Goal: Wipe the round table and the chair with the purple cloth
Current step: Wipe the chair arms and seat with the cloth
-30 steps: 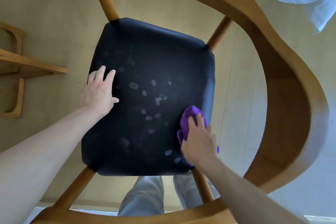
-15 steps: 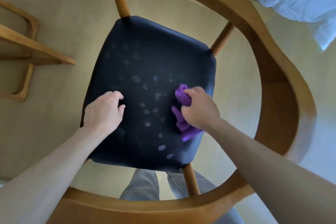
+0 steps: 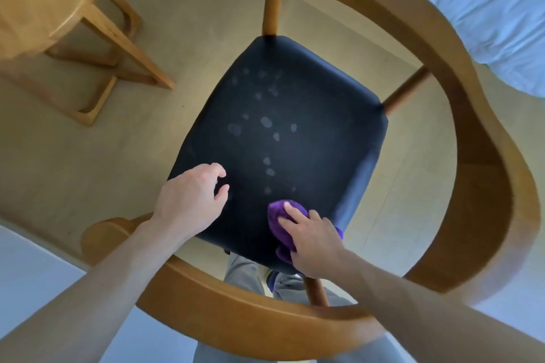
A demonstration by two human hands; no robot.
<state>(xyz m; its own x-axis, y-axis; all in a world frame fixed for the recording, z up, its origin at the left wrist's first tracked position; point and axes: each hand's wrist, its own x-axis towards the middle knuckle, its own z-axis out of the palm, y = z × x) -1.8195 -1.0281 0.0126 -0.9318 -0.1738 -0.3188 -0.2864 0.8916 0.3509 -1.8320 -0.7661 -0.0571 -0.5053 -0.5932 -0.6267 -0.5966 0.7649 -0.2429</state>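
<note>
On seat (image 3: pixel 295 141) near edge | purple cloth (image 3: pixel 278 216) under right hand (image 3: pixel 315 240)

The purple cloth (image 3: pixel 283 222) slid back to the seat's (image 3: pixel 295 144) near edge.

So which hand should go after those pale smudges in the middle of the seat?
Right hand: it already presses the purple cloth onto the black seat, just below the smudges. The left hand holds nothing.
</note>
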